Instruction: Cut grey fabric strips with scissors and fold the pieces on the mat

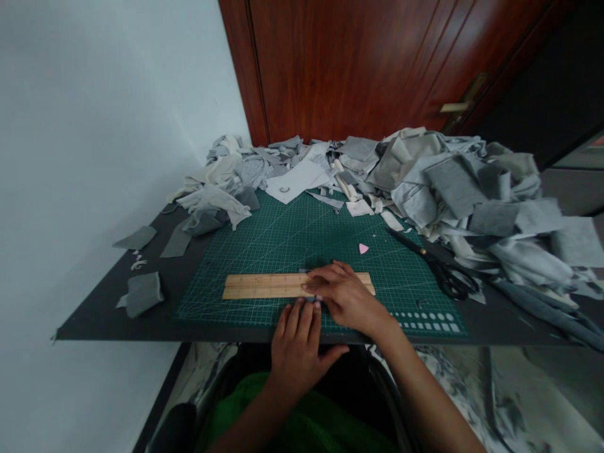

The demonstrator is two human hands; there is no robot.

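Note:
A wooden ruler (264, 285) lies crosswise on the green cutting mat (302, 233). Over its right part is my right hand (352, 299), its fingers bent together and bearing down on the wood. My left hand (297, 346) rests at the mat's front edge, palm down with fingers stretched out and thumb apart. Its fingertips touch a small grey strip of cloth (311, 300) just below the ruler, mostly hidden by both hands. Behind the ruler, a small pink triangular piece (363, 248), perhaps tailor's chalk, lies on the mat.
Black-handled scissors (448, 277) lie across the mat's right edge. A large heap of grey and cream fabric scraps (453, 182) fills the back right, with a smaller pile (221, 182) at back left. Several loose patches, one grey patch (144, 294) among them, sit on the dark table (101, 311).

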